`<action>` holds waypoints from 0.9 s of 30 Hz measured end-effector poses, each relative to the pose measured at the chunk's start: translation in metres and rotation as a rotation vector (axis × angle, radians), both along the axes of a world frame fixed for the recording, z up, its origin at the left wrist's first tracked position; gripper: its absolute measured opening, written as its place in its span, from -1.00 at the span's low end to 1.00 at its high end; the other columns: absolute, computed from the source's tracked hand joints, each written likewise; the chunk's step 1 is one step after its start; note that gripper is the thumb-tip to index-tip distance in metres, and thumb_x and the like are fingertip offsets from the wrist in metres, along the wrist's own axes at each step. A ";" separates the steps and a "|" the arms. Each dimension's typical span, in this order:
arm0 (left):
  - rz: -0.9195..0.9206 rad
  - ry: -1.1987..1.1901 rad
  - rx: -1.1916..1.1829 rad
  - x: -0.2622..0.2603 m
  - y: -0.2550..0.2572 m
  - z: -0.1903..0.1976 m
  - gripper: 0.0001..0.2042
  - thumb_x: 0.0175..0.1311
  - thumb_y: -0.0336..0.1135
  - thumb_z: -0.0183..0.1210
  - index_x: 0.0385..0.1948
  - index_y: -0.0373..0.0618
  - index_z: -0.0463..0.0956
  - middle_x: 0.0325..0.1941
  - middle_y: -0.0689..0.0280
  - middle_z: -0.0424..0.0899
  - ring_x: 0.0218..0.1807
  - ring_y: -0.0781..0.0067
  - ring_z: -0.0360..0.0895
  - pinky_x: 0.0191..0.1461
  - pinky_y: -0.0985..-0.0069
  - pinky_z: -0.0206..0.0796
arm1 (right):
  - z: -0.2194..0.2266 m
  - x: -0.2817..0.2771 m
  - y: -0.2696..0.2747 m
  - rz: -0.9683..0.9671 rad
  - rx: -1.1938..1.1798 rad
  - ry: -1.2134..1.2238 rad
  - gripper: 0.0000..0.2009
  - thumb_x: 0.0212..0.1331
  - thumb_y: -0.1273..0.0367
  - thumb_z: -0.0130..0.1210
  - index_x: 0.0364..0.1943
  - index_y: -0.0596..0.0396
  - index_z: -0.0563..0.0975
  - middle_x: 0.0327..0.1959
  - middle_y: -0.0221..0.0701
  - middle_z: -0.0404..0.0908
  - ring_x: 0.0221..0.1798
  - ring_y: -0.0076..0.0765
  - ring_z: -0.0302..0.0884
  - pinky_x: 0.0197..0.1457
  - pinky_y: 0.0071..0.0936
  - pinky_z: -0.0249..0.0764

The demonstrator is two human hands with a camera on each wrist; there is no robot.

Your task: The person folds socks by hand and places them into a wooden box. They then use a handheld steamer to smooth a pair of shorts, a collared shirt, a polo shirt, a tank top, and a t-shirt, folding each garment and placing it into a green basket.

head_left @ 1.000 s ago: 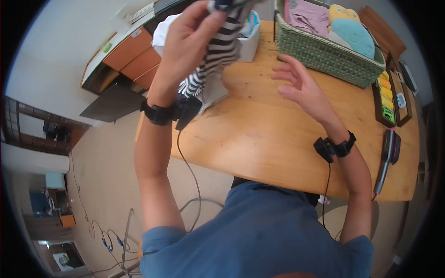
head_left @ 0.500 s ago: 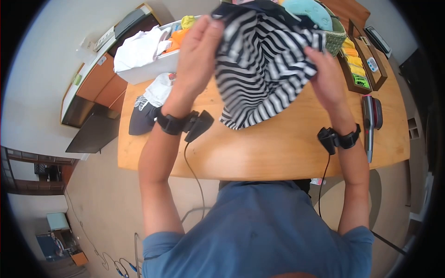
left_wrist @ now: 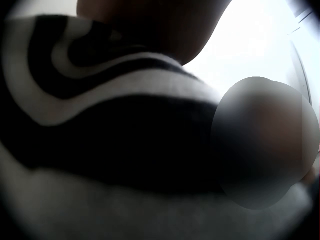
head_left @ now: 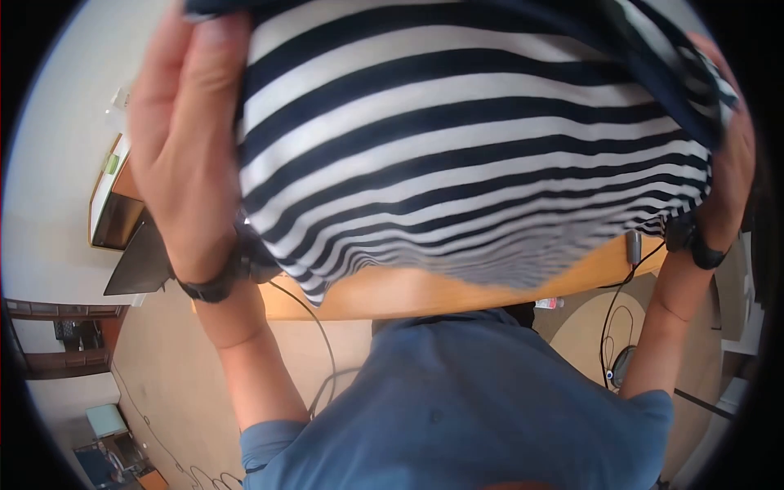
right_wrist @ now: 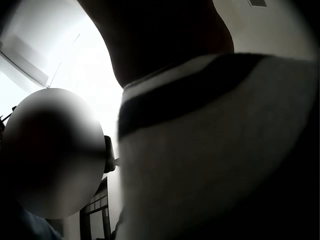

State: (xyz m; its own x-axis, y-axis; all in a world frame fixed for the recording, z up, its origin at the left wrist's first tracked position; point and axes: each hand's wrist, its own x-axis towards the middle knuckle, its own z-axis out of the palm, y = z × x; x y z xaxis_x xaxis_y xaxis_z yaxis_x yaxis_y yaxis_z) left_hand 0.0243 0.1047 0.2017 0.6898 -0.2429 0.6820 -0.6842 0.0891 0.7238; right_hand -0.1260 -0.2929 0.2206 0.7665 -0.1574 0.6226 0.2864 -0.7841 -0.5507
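A navy-and-white striped garment (head_left: 457, 139) with dark trim spreads wide across the upper head view, raised above the table and close to the camera. My left hand (head_left: 192, 139) grips its left edge, the thumb lying over the cloth near the dark trim. At the far right, my right hand (head_left: 737, 163) holds the opposite edge, its fingers partly hidden behind the fabric. Stripes fill much of the left wrist view below the shadowed left hand (left_wrist: 155, 25). In the right wrist view, the cloth hangs beneath the dark shape of the right hand (right_wrist: 170, 35).
The wooden table's front edge (head_left: 359, 298) shows below the garment, which hides most of the tabletop. A grey handle (head_left: 634, 247) lies at the table's right. Thin black cables (head_left: 327, 351) run down from both wrist cameras.
The bunched garment, first in the left hand alone, came into both hands. It has since been lifted toward the camera and pulled wide as the hands moved apart.
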 end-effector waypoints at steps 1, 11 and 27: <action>-0.050 -0.010 0.053 0.009 -0.001 -0.001 -0.75 0.53 -0.27 -0.02 -0.01 -0.27 0.50 -0.23 0.47 0.53 -0.23 0.73 0.37 -0.16 0.73 0.25 | -0.006 0.019 0.004 0.129 0.007 0.084 -0.56 0.41 0.20 -0.13 0.21 0.20 0.45 0.07 -0.36 0.53 0.08 -0.51 0.44 0.19 -0.56 0.31; -0.139 0.359 0.839 0.143 -0.020 -0.230 -0.74 0.39 -0.21 0.11 -0.12 -0.23 0.55 -0.34 0.28 0.65 -0.28 0.53 0.53 -0.13 0.52 0.37 | -0.223 0.101 -0.002 0.029 -0.175 0.706 -0.41 0.16 0.20 0.21 0.24 0.21 0.40 -0.08 -0.11 0.61 -0.03 -0.12 0.58 0.03 -0.34 0.47; -0.487 -0.317 1.005 0.025 -0.108 -0.220 -0.61 0.15 -0.13 0.32 0.00 -0.03 0.56 0.07 0.18 0.51 0.13 0.10 0.43 0.25 0.26 0.25 | -0.226 0.041 -0.077 -0.130 -0.153 0.792 -0.77 0.21 0.42 -0.06 -0.23 0.37 0.52 -0.33 -0.07 0.60 -0.21 -0.05 0.56 -0.06 -0.22 0.44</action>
